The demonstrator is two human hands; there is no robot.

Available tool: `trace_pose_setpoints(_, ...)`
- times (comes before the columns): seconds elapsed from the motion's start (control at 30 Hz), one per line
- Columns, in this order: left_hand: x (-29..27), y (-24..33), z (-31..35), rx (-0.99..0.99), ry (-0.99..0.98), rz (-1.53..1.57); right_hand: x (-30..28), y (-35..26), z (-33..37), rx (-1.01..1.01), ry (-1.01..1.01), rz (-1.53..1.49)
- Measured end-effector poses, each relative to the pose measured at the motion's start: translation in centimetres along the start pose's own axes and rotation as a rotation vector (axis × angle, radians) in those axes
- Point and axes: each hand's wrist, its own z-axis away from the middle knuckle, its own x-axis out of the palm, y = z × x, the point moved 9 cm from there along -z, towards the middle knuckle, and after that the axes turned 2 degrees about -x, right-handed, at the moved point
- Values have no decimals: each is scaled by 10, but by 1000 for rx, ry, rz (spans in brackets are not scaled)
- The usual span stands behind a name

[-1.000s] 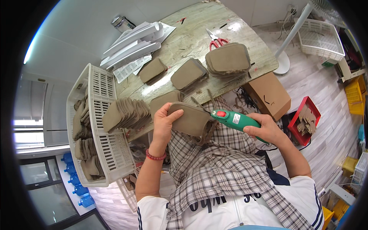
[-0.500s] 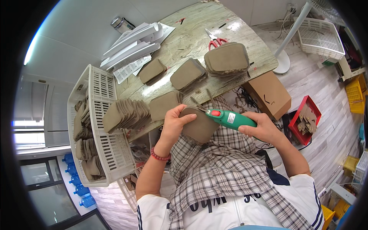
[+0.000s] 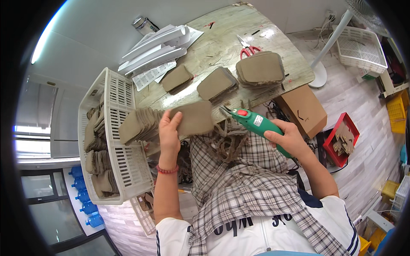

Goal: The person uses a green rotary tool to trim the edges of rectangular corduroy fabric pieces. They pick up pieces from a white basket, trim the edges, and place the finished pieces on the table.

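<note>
My left hand (image 3: pixel 169 133) grips a brown rounded fabric panel (image 3: pixel 193 118) by its left end, thumb on top, over the near edge of the table. My right hand (image 3: pixel 287 138) is wrapped round green electric scissors (image 3: pixel 260 123) with a red button. Their blade end points up and left, apart from the panel. Curly brown offcut strips (image 3: pixel 228 143) lie across the checked apron on my lap. Left of my left hand, a leaning row of similar panels (image 3: pixel 139 124) sits against the crate. Three stacks of panels (image 3: pixel 177 78) (image 3: pixel 217 83) (image 3: pixel 261 67) rest farther back.
A white plastic crate (image 3: pixel 112 96) holding more panels stands at left. Red-handled scissors (image 3: pixel 248 51), papers (image 3: pixel 156 55) and a flask (image 3: pixel 144 25) are on the table (image 3: pixel 222 34). At right are a cardboard box (image 3: pixel 304 106), a red tray (image 3: pixel 346 121) of cut pieces and a fan stand (image 3: pixel 318 77).
My left hand has carried the panel left, away from the electric scissors, turning it. The green tool has shifted slightly. Offcut strips now show on my lap where the panel was.
</note>
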Motion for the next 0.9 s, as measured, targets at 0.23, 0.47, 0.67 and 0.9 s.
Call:
trace_pose_setpoints(0.23, 9, 29, -8, 620, 243, -1346, -19, 19, 9, 9, 106, 50)
trace_pose_setpoints(0.47, 83, -11, -112, 366, -143, -1675, -18, 31, 8, 3, 114, 117)
trace_pose_setpoints(0.67, 85, -30, -129, 303, -137, -1681, -22, 30, 17, -19, 187, 161)
trace_pose_setpoints(0.9, 70, 21, -101, 358, -21, -1219, -11, 14, 18, -74, 204, 105)
